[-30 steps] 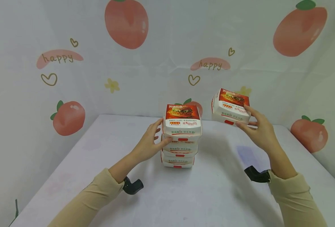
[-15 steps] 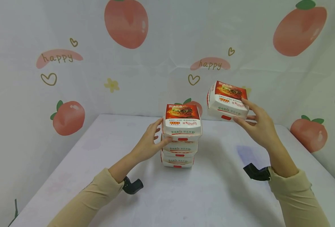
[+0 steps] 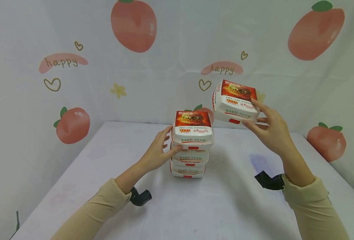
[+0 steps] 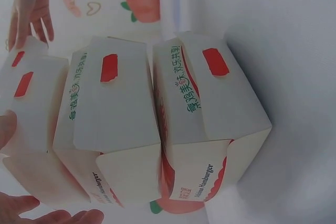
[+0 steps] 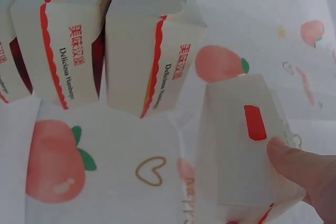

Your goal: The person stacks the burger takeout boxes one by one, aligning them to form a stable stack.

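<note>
Three white hamburger boxes with red labels stand stacked on the table in the head view. Beside the top hamburger box [image 3: 192, 130] is my left hand [image 3: 154, 153], its thumb against the front face and its fairly straight fingers along the left side. Under it sit the middle box [image 3: 192, 157] and the bottom box [image 3: 189, 170]. My right hand [image 3: 270, 130] pinches another hamburger box [image 3: 235, 101] by its right edge, thumb on the front and fingers on the lid. That held box [image 5: 236, 145] hangs tilted in the air, right of and higher than the stack.
The white table [image 3: 225, 206] carries the stack near its middle. Behind it hangs a white cloth [image 3: 177, 40] printed with fruit, hearts and lettering. Black curved pieces [image 3: 140, 196] show at both cuffs.
My right hand has raised the held hamburger box and brought it leftward, nearer the stack. The left hand and the stacked boxes have stayed in place.
</note>
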Demonstrator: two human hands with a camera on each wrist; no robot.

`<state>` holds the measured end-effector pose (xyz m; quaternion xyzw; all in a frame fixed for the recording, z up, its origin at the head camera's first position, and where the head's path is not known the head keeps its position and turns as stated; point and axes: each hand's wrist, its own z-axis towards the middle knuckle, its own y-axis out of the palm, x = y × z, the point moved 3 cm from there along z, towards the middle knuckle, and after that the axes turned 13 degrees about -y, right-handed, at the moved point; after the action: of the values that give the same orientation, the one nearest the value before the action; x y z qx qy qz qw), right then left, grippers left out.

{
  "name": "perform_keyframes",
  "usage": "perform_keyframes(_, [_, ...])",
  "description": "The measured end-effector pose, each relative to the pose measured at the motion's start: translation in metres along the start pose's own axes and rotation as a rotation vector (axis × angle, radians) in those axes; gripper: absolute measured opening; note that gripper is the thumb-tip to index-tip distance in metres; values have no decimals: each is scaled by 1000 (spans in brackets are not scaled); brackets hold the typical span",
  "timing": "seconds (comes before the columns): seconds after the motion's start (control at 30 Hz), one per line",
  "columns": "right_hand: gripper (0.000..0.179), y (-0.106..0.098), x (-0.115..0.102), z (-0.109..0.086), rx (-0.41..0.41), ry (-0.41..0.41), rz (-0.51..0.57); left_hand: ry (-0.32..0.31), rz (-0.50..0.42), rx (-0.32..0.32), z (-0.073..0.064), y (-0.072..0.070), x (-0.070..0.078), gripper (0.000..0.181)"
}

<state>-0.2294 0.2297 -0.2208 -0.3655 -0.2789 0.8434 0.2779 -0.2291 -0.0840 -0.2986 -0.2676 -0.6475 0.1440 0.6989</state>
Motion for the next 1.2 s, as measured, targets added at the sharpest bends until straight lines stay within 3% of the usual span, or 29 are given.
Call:
perform_keyframes(0.5, [70, 8, -24, 8, -1, -71, 14, 11, -1, 2, -1, 0, 0, 79])
perform_keyframes(1.2, [69, 27, -41, 18, -37, -174, 69, 9, -5, 2, -1, -1, 1, 79])
